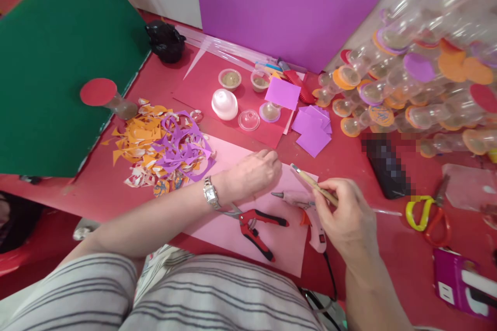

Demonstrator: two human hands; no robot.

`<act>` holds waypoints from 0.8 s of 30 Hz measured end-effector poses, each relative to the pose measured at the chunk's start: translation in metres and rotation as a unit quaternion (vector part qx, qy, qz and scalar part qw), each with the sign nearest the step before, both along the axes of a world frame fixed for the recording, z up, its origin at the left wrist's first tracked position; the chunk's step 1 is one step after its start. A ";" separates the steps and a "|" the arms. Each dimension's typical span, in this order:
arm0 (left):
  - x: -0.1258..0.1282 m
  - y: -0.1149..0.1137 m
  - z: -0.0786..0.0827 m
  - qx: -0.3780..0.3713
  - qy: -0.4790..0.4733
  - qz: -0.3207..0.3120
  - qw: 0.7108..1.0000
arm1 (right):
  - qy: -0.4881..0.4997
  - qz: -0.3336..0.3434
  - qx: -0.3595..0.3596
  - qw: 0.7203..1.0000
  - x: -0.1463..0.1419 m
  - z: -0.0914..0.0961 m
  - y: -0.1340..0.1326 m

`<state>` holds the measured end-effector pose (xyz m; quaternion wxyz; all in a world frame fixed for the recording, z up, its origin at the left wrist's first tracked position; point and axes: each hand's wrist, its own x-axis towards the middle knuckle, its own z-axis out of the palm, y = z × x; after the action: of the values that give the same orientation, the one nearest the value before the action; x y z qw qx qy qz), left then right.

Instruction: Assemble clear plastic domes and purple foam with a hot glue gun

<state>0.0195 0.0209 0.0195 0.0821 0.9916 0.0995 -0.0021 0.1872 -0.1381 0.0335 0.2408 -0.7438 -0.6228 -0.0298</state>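
Observation:
My right hand [347,212] pinches a slim wooden-handled tool [310,180] with a pale metal tip pointing up and left; its exact kind is unclear. My left hand [258,169] is closed above the pink sheet [229,158], its fingers curled under. Whatever it may hold is hidden. Below my hands lie red-and-black pruning shears [254,225], and beside them a pink glue gun [316,227] is partly covered by my right hand. Farther back are a white dome-shaped piece [224,104], a clear lid [248,120] and purple paper squares [313,132].
Orange and purple foam scraps [155,137] are heaped at left beside an upright red-topped bottle piece [122,106] and a green board [70,62]. Many stacked clear bottle pieces [411,70] fill the right. Scissors [427,217] and a blurred dark object [388,168] lie nearby.

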 end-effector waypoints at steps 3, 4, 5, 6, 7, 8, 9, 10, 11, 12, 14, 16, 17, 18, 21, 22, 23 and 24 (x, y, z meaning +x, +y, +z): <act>-0.006 0.002 0.008 0.028 0.005 0.016 0.999 | 0.005 -0.003 0.013 1.000 -0.002 0.002 -0.001; -0.009 0.004 0.011 0.031 0.006 0.032 0.999 | 0.007 -0.003 0.015 1.000 -0.003 0.002 -0.002; -0.014 0.007 0.013 0.036 0.008 0.048 0.998 | 0.008 -0.003 0.015 1.000 -0.003 0.003 -0.002; -0.020 0.011 0.016 0.044 0.010 0.062 0.997 | 0.010 -0.004 0.014 1.000 -0.003 0.004 -0.002; -0.026 0.015 0.018 0.056 0.010 0.082 0.995 | 0.011 -0.006 0.013 1.000 -0.004 0.004 -0.003; -0.033 0.019 0.020 0.071 0.010 0.098 0.993 | 0.013 -0.010 0.010 1.000 -0.004 0.004 -0.003; -0.040 0.023 0.022 0.084 0.016 0.116 0.990 | 0.014 -0.016 0.006 1.000 -0.004 0.004 -0.004; -0.047 0.026 0.023 0.092 0.026 0.132 0.987 | 0.016 -0.024 0.002 1.000 -0.004 0.004 -0.005; -0.054 0.028 0.024 0.096 0.036 0.143 0.984 | 0.018 -0.032 -0.002 0.999 -0.004 0.003 -0.007; -0.061 0.030 0.025 0.099 0.045 0.155 0.982 | 0.022 -0.040 -0.004 0.999 -0.003 0.002 -0.009; -0.073 0.031 0.025 0.097 0.055 0.172 0.979 | 0.033 -0.060 -0.010 0.998 0.000 -0.001 -0.014; -0.083 0.029 0.024 0.093 0.052 0.184 0.977 | 0.048 -0.084 -0.021 0.995 0.007 -0.004 -0.019; -0.087 0.029 0.023 0.093 0.046 0.188 0.977 | 0.054 -0.094 -0.032 0.994 0.012 -0.006 -0.021; -0.091 0.028 0.022 0.096 0.038 0.191 0.976 | 0.059 -0.106 -0.038 0.992 0.018 -0.008 -0.022; -0.098 0.026 0.019 0.108 0.004 0.190 0.976 | 0.085 -0.104 -0.063 0.989 0.040 -0.013 -0.020; -0.100 0.025 0.018 0.110 -0.009 0.186 0.976 | 0.089 -0.100 -0.070 0.989 0.047 -0.016 -0.017; -0.100 0.023 0.018 0.109 -0.022 0.179 0.978 | 0.090 -0.097 -0.071 0.989 0.053 -0.020 -0.014; -0.100 0.021 0.017 0.102 -0.035 0.169 0.980 | 0.085 -0.092 -0.072 0.989 0.059 -0.024 -0.010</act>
<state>-0.0808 0.0420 0.0364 -0.0169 0.9632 0.2623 0.0562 0.2459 -0.1477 0.0094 0.2347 -0.8134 -0.5292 0.0567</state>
